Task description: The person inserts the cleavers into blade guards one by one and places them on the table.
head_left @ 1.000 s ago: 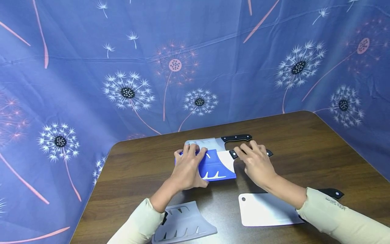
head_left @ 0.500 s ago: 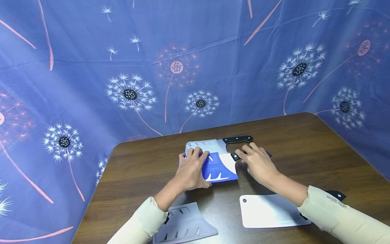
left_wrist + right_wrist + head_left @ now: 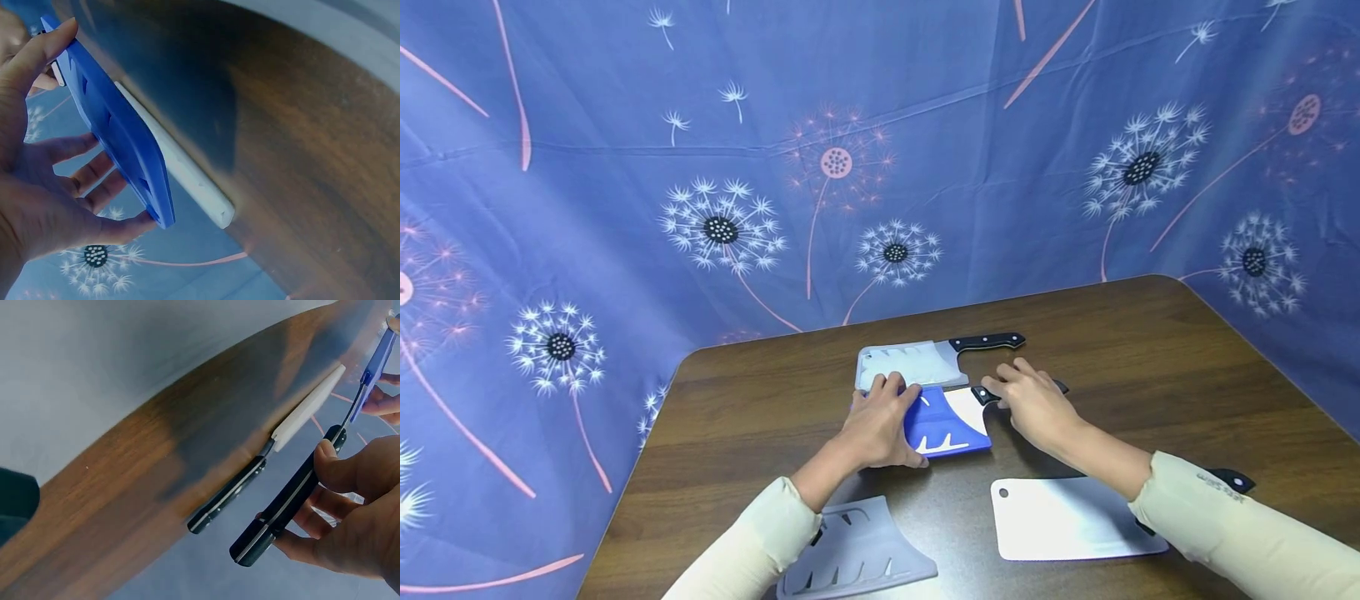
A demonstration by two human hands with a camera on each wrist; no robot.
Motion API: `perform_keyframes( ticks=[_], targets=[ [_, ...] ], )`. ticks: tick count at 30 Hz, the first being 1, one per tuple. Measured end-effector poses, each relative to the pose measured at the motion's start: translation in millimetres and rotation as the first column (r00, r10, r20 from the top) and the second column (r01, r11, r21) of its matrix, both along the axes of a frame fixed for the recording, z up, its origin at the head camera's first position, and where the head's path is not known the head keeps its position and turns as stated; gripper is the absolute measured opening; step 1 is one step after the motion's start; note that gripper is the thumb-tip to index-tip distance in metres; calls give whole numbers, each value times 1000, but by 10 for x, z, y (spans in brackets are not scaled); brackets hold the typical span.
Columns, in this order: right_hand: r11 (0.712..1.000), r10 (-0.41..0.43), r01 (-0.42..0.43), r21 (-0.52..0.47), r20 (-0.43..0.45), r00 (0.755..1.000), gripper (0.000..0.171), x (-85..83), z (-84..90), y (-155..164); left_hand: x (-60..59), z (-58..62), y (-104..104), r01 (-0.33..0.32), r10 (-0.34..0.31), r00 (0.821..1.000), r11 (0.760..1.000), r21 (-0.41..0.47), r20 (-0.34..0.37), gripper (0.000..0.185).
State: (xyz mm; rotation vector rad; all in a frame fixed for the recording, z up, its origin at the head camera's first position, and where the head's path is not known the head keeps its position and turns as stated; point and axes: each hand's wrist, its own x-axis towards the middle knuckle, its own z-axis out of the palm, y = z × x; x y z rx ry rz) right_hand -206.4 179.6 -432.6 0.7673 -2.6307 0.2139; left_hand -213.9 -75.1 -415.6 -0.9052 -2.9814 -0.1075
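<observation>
My left hand [image 3: 880, 425] grips the left end of a blue blade sheath [image 3: 943, 427], thumb below and fingers over the far edge. The white blade [image 3: 967, 408] of a cleaver sticks partly out of the sheath's right side. My right hand [image 3: 1033, 407] holds that cleaver's black handle [image 3: 981, 393]. In the left wrist view the blue sheath [image 3: 125, 137] is lifted off the wood in my left hand [image 3: 37, 206]. The right wrist view shows my right hand [image 3: 350, 531] curled round the black handle [image 3: 281, 506], just above the table.
Just behind lies a second cleaver in a pale grey sheath [image 3: 910, 364], its black handle [image 3: 985, 342] pointing right. A bare white cleaver [image 3: 1067, 517] lies near right, an empty grey sheath [image 3: 857, 554] near left. A blue dandelion cloth [image 3: 715, 225] surrounds the brown table [image 3: 1150, 350].
Both hands have drawn the blue sheath and its cleaver a little toward me and to the right, off the grey-sheathed cleaver, which now shows whole.
</observation>
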Motion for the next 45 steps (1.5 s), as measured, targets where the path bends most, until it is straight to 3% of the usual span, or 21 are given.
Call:
perform_keyframes(
  ticks=[19,27,45],
  targets=[
    [999,5,-9,33,119,993,39,-7,-159,-28,-45,-128,20,-4,9,986,999,-32,166,107],
    [999,19,-24,32,150,988,38,-21,-211,-18,-60,-214,15,9,-1,984,999,-45,181,106],
    [999,-6,-1,37,197,980,38,-16,-240,-31,-71,-237,-3,4,10,979,998,-68,202,106]
  ],
)
